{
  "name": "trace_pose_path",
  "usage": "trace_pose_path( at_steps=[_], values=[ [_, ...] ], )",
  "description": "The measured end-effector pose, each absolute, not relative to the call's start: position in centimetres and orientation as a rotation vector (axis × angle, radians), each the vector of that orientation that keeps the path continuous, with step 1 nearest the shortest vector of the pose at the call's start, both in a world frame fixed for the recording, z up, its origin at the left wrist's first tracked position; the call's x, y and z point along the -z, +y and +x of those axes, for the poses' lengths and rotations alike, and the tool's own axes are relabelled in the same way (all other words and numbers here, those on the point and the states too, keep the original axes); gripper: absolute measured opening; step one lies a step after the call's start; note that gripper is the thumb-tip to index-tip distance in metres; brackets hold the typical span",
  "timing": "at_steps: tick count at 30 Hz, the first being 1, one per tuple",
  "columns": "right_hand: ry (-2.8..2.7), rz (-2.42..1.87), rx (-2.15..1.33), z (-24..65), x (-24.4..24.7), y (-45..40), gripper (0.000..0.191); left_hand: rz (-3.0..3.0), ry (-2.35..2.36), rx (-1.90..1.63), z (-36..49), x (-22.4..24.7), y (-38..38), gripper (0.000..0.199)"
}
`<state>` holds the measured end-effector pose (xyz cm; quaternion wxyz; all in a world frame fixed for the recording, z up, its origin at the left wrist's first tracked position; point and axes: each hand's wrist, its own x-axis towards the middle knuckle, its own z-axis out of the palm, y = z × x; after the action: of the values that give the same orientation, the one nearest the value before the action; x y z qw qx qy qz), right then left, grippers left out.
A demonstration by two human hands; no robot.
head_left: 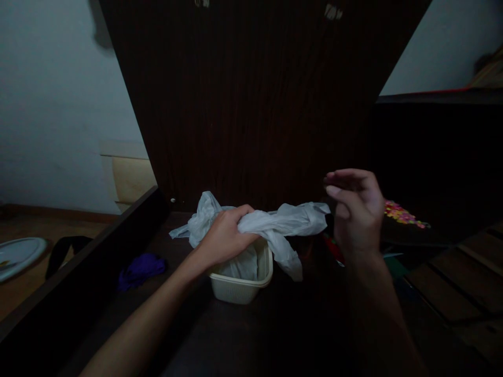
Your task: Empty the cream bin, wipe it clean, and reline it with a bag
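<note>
A cream plastic basket (239, 290) stands on the dark wooden surface, with whitish plastic inside it. Above its rim, my left hand (227, 236) is wrapped round a crumpled white plastic bag (293, 220). Part of the bag bunches up left of the hand, while the rest stretches to the right, one end hanging past the basket's right side. My right hand (358, 209) is raised to the right of the bag, apart from it, fingers curled with the thumb near them. Whether anything small is between those fingertips cannot be made out.
A purple cloth (142, 270) lies left of the basket. A tall dark panel (255, 104) rises behind, and a raised dark edge (98, 246) runs along the left. Colourful small pieces (404, 213) lie at the right. A white oval object (21, 256) is at the far left.
</note>
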<state>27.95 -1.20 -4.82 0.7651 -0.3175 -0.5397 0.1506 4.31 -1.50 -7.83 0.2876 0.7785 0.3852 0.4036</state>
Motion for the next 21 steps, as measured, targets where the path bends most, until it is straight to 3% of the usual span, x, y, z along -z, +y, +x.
trace_pose_path(
  at_steps=[3,6,8,13,21],
  values=[
    [-1.732,-0.729,-0.290,25.9,4.5,-3.7,0.045,2.158,1.003,-1.057,4.4,8.1,-1.6,0.011],
    [-2.263,-0.807,-0.306,24.1,4.7,-5.2,0.080,2.212,1.027,-1.049,4.4,8.2,-1.6,0.018],
    [-2.419,-0.863,-0.330,23.2,5.3,-5.3,0.092,2.236,1.051,-1.018,4.3,8.3,-1.6,0.024],
    [-2.444,-0.990,-0.292,23.2,6.5,-3.7,0.092,2.279,0.947,-0.960,4.0,8.0,-1.6,0.025],
    [-2.446,-1.123,-0.135,28.6,6.2,-1.8,0.066,2.351,0.965,-0.879,3.6,7.9,-1.4,0.014]
  ],
)
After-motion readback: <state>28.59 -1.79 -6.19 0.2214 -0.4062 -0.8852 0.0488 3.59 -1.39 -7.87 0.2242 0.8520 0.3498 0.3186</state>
